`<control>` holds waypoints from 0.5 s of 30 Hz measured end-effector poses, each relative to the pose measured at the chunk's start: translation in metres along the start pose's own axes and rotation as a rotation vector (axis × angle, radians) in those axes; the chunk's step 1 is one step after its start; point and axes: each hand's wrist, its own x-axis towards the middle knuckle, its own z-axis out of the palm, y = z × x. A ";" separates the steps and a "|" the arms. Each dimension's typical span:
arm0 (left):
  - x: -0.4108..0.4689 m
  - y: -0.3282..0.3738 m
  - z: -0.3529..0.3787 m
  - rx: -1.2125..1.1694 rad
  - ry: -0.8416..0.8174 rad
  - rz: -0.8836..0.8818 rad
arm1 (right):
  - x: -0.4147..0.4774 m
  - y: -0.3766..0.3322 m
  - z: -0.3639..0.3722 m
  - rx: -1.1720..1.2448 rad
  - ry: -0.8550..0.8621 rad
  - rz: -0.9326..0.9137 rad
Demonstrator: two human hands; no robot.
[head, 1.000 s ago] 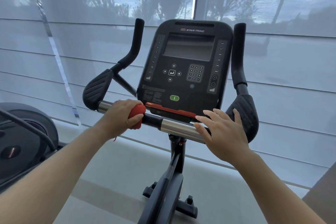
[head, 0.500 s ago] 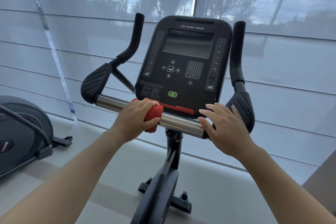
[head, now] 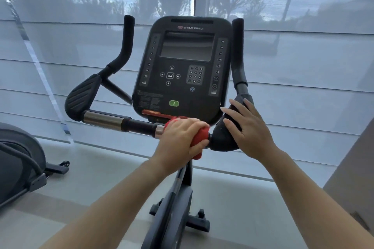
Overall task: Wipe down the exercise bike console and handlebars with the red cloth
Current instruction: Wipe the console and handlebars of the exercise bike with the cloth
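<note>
The black console [head: 185, 70] of the exercise bike faces me, screen dark, with a green button low on it. Below it runs the horizontal handlebar [head: 109, 120], part chrome, part black. My left hand [head: 179, 140] is wrapped around the bar's right end with the red cloth [head: 199, 137] bunched under its fingers. My right hand [head: 248, 129] lies flat with fingers spread on the right black elbow pad [head: 222, 139]. The left pad [head: 82, 97] and both upright grips [head: 126, 40] are bare.
The bike's post and base [head: 176, 208] stand on a pale floor before a window with sheer blinds. Another dark exercise machine [head: 18, 168] sits at the left edge. A grey wall or panel [head: 354, 178] closes the lower right.
My left hand has slid the red cloth rightward along the bar, from left of the console to its right end. My right hand has shifted from the chrome bar onto the right pad.
</note>
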 end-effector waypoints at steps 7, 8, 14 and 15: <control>-0.004 -0.005 0.000 0.069 -0.037 0.026 | -0.001 0.001 0.000 0.028 -0.002 0.001; -0.007 -0.009 -0.001 0.074 -0.021 0.014 | -0.001 0.001 -0.001 0.028 -0.006 -0.002; -0.016 -0.017 0.004 0.068 0.087 -0.108 | -0.003 0.001 -0.003 0.032 -0.034 -0.007; -0.016 -0.012 0.007 0.061 0.102 -0.133 | -0.003 0.001 -0.003 0.036 -0.034 -0.007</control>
